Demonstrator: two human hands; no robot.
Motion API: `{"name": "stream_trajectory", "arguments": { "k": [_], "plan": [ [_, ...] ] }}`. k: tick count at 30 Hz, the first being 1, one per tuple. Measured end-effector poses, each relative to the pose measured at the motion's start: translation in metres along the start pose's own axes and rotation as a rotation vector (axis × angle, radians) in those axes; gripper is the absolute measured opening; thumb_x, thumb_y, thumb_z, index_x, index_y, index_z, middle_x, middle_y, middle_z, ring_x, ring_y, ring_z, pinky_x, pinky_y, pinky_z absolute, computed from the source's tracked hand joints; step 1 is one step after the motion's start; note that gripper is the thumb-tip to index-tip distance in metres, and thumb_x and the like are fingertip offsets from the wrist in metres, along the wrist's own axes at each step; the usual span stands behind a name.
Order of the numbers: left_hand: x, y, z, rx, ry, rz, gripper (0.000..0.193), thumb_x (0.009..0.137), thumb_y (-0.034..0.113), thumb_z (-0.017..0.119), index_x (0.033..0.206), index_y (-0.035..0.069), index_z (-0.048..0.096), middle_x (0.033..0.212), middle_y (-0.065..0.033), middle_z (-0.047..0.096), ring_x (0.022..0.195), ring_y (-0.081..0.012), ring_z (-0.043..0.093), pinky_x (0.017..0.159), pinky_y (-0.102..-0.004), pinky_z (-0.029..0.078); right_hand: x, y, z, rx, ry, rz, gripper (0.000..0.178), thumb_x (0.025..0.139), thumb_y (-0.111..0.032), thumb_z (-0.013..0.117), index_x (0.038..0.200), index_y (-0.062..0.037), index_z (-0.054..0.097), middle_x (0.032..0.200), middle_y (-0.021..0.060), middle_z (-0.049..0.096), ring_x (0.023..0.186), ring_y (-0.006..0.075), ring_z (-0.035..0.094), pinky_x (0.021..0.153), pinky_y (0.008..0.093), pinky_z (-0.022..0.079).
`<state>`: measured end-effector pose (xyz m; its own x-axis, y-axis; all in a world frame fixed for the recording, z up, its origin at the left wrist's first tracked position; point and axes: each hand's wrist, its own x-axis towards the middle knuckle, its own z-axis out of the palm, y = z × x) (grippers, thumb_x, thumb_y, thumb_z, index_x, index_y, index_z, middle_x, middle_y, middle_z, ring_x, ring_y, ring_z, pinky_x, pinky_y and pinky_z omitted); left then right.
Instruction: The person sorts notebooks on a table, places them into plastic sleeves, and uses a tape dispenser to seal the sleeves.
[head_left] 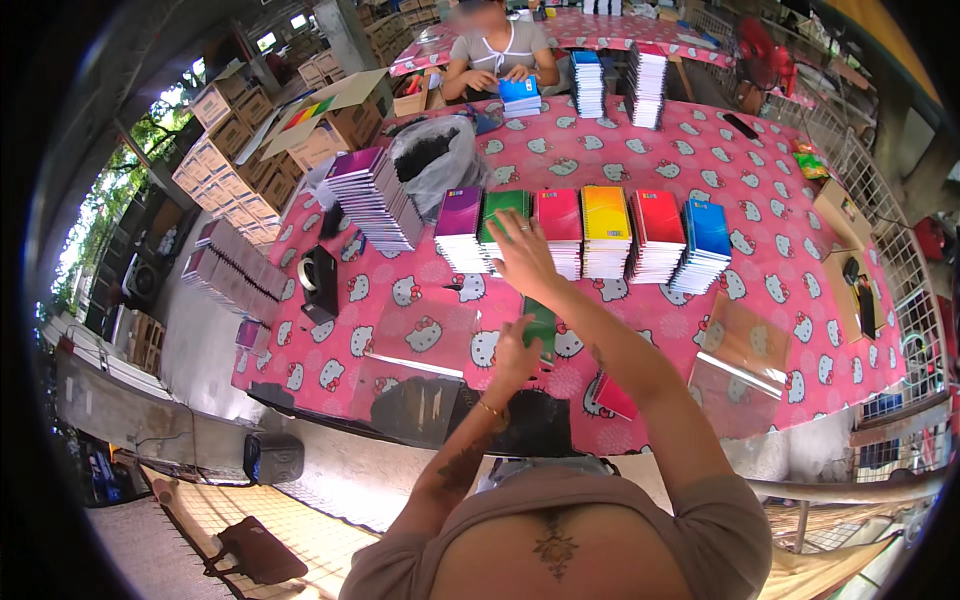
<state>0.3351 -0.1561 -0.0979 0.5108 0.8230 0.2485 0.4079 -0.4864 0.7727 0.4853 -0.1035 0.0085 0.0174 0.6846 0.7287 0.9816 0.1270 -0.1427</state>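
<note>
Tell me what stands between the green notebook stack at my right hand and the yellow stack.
One pinkish-red notebook stack stands between the green stack and the yellow stack, as the head view shows.

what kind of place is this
Probably a small notebook packing or finishing workshop: stacks of spiral notebooks in several colours, a tape dispenser on the long pink table, and many piled cardboard boxes behind.

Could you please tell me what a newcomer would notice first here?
Probably the row of six colourful notebook stacks across the middle of the pink tablecloth. The right hand is over the green stack, while the left hand is at a green cover nearer the person.
</note>
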Motion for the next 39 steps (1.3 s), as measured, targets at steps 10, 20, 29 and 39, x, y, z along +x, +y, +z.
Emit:
{"name": "stream_trajectory", "arguments": {
  "k": [10,20,29,39],
  "plan": [
    [-0.048,-0.036,-0.105,-0.448,-0.008,-0.208,0.033,0.097,0.006,0.056,0.129,-0.001,0.061,0.110,-0.0085,0.067,0.097,-0.0129,0.062,0.086,-0.0279,0.049,-0.006,0.015,-0.067,0.719,0.255,0.325,0.026,0.081,0.003,0.065,0.106,-0.0015,0.065,0.098,0.0145,0.068,0.087,0.0274,0.067,0.073,0.0346,0.052],
    [-0.060,0.082,0.032,-0.316,-0.404,0.159,0.046,0.088,0.012,0.060,0.134,0.010,0.055,0.118,-0.0147,0.058,0.110,-0.0272,0.056,0.095,-0.0411,0.045,-0.326,0.093,-0.136,0.955,-0.142,0.756,0.048,0.076,0.016,0.051,0.116,-0.0063,0.062,0.137,0.0139,0.055,0.137,0.0290,0.045,0.112,0.0365,0.035],
    [0.062,0.101,0.066,0.154,-0.021,0.599,0.051,0.088,0.023,0.066,0.132,0.001,0.052,0.137,-0.0243,0.047,0.122,-0.0423,0.049,0.102,-0.0544,0.039,-0.201,0.112,-0.163,0.016,0.006,0.621,0.059,0.080,-0.001,0.063,0.138,-0.0108,0.053,0.150,0.0169,0.042,0.138,0.0354,0.040,0.115,0.0474,0.030],
    [0.156,0.122,0.028,0.050,0.118,0.738,0.028,0.087,-0.003,0.059,0.112,0.005,0.068,0.096,-0.0176,0.070,0.080,-0.0312,0.068,0.070,-0.0447,0.053,-0.135,0.127,-0.173,-0.248,0.096,0.235,0.026,0.088,-0.012,0.061,0.114,-0.0103,0.068,0.110,0.0052,0.069,0.106,0.0237,0.065,0.100,0.0437,0.045]
  ]
}}
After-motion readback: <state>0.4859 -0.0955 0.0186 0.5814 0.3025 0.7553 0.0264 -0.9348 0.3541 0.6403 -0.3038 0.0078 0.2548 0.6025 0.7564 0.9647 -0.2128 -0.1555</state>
